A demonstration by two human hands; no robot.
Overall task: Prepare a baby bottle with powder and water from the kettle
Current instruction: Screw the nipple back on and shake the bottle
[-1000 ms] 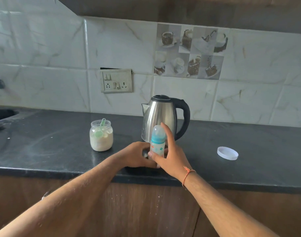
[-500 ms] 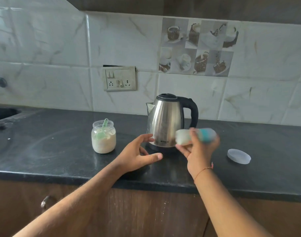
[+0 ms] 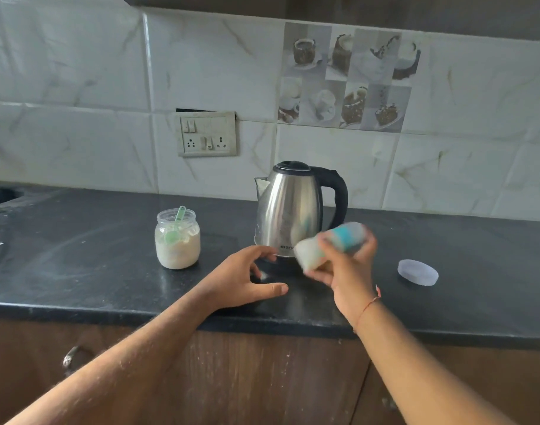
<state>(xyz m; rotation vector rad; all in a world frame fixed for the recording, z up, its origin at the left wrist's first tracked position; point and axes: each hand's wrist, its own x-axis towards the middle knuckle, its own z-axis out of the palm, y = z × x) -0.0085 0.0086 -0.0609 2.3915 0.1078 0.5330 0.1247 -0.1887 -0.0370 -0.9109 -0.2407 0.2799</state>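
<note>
Two hands work mid-frame: the right hand (image 3: 345, 268) grips the blurred, tilted baby bottle (image 3: 330, 243) before the kettle (image 3: 290, 213); the left hand (image 3: 247, 277) hovers open, empty. A loose cap could leak onto the table (image 3: 78, 256).

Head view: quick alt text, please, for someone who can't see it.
The right hand holds a blurred baby bottle sideways before a steel kettle. The left hand is open and empty above the counter, near an open powder jar.

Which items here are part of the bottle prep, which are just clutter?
In use:
blurred baby bottle with teal band, in right hand
steel kettle
glass powder jar
green scoop

Idle:
white round lid
wall switchboard
</note>
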